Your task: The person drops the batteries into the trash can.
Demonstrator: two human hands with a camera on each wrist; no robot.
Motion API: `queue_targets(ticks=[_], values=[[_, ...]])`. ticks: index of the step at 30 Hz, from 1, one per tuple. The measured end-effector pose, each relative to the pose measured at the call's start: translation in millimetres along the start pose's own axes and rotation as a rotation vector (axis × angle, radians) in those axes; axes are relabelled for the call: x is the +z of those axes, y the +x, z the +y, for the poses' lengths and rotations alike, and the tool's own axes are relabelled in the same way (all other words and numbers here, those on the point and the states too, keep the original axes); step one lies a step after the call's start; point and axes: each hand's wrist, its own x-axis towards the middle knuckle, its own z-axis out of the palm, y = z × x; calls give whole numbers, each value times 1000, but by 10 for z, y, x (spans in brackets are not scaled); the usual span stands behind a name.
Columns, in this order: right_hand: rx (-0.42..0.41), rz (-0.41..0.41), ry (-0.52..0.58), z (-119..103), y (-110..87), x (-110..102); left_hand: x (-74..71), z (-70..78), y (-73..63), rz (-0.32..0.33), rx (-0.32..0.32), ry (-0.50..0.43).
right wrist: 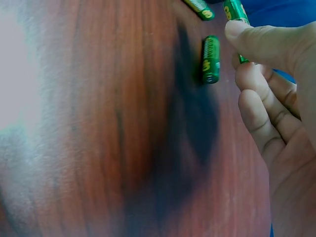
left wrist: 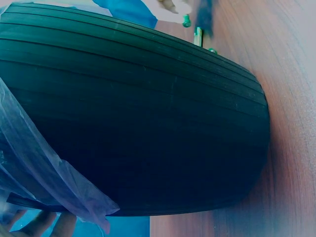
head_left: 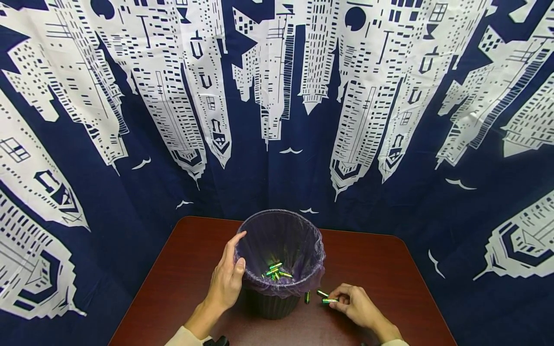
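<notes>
A dark ribbed trash bin (head_left: 272, 306), lined with a thin purple plastic bag (head_left: 318, 278), stands upright on the table. My left hand (head_left: 225, 281) holds the bin's left rim over the bag; in the left wrist view its fingers (left wrist: 37, 224) show at the lower left. Several green batteries (head_left: 274, 271) lie inside at the bottom. To the right of the bin, my right hand (head_left: 357, 305) pinches a green battery (right wrist: 236, 11) between thumb and fingers, low over the table. Two more batteries rest near it, one (head_left: 307, 297) beside the bin and another (head_left: 322, 293) closer to the fingers.
The reddish-brown wooden table (head_left: 372, 259) has rounded far corners. Behind and beside it hangs a dark blue curtain (head_left: 268, 178) printed with white upside-down buildings and birds.
</notes>
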Motion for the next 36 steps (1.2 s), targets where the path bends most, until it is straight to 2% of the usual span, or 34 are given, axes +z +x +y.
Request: queue_targets(ticks=[11,22,29,36], values=[[16,64,-27,-143,135,-144,-6,-1,2,-11,-19,-18],[-84,145,-108,-252,246,-222,-8,-13,9,-6,-2,-24],[-148,248,-130,-323,305,-233,-4,-19,5,-6,3,-22],[-150,326,-153,-408,354,-296,-1,-31,5,-8,-2,-21]])
